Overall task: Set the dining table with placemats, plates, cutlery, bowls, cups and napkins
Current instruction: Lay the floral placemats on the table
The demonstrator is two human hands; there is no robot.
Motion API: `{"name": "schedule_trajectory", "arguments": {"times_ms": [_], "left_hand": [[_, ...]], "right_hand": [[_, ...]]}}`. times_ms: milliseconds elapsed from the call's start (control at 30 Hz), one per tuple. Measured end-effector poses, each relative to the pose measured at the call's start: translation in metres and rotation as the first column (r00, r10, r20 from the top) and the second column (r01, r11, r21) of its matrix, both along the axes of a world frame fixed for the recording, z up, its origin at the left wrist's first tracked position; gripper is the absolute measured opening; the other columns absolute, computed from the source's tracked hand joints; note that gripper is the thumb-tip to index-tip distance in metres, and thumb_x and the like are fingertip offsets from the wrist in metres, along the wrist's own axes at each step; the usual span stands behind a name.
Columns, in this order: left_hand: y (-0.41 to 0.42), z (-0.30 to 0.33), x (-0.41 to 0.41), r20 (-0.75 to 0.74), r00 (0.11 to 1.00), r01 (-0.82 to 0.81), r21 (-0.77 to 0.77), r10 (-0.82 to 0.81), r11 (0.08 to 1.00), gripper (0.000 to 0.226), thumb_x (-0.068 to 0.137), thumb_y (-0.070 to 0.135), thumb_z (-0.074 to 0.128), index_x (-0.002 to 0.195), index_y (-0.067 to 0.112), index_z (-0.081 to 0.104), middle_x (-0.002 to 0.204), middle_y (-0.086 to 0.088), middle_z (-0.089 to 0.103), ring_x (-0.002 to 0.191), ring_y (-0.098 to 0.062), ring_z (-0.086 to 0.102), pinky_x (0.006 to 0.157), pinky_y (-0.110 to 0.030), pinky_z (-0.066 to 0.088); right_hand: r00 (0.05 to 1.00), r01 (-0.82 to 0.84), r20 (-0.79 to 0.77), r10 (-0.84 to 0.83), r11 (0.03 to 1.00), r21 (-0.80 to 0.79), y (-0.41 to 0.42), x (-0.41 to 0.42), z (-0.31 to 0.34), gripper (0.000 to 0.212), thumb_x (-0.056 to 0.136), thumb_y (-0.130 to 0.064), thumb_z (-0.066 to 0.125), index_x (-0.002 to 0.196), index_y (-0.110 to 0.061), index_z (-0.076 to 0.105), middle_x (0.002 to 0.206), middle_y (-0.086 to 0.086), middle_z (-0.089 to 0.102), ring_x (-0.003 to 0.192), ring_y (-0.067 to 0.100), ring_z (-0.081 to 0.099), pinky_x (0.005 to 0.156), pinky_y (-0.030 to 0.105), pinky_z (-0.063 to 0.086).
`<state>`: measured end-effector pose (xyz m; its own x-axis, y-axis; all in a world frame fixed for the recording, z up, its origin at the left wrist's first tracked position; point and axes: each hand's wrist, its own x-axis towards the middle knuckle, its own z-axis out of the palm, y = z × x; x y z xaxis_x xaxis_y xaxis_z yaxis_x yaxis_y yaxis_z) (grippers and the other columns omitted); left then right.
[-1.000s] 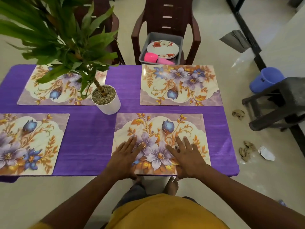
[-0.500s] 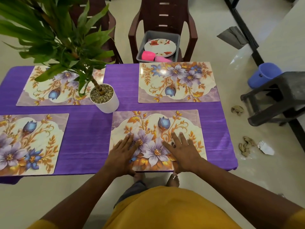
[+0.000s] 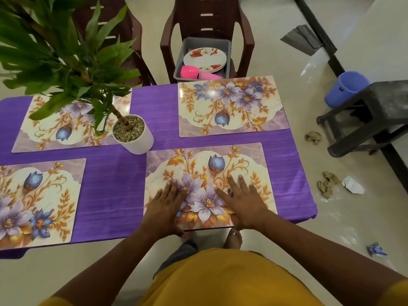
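Left hand (image 3: 164, 207) and right hand (image 3: 245, 204) lie flat, fingers spread, gripping nothing, on the near-right placemat (image 3: 249, 164), which has barely shifted over the last second. Four placemats now cover the purple desk (image 3: 114, 191). Plates (image 3: 205, 59) and pink cups (image 3: 189, 71) wait in a grey tub (image 3: 227, 44) on the chair beyond, likely next.

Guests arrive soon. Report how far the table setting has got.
Done: four placemats lie on the purple table. In hand: left hand and right hand press flat on the near-right placemat. Left: floral plate and pink cups sit in the grey tub on the chair; no cutlery, bowls or napkins visible.
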<state>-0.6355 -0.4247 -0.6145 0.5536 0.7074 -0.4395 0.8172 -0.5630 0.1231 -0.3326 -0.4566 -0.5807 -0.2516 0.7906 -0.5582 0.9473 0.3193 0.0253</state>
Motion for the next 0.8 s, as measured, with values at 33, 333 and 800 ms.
{"name": "schedule_trajectory", "arguments": {"times_ms": [33,333,800], "left_hand": [[0.0002,0.0003,-0.0001,-0.003,1.000,-0.002,-0.010,0.002,1.000,0.150,0.052,0.104,0.051,0.166,0.021,-0.003,0.172,-0.017,-0.009,0.158,-0.042,-0.008,0.125,-0.059,0.021],[0.0000,0.0008,0.0001,0.008,1.000,-0.003,-0.021,0.004,1.000,0.144,0.054,0.105,0.044,0.165,0.021,0.005,0.172,-0.019,0.004,0.158,-0.042,0.006,0.119,-0.055,0.024],[-0.0019,0.0047,-0.0017,0.065,0.998,-0.001,-0.018,0.002,1.000,0.139,0.054,0.110,0.007,0.164,0.027,-0.008,0.173,-0.017,0.004,0.158,-0.041,0.004,0.121,-0.056,0.026]], "right_hand": [[1.000,0.003,-0.002,-0.003,1.000,0.000,-0.0003,-0.0002,-0.0003,0.129,0.075,-0.069,0.077,0.159,-0.038,-0.016,0.169,0.019,-0.018,0.153,0.054,-0.010,0.121,0.066,0.014],[1.000,0.006,-0.014,-0.006,1.000,-0.011,-0.0002,0.0022,0.0016,0.127,0.076,-0.068,0.077,0.159,-0.039,-0.014,0.170,0.017,-0.018,0.154,0.051,-0.010,0.122,0.065,0.014],[1.000,0.018,-0.012,-0.018,1.000,-0.008,-0.0008,0.0028,0.0041,0.127,0.076,-0.068,0.077,0.160,-0.041,-0.013,0.170,0.015,-0.016,0.155,0.050,-0.009,0.123,0.063,0.014]]}}
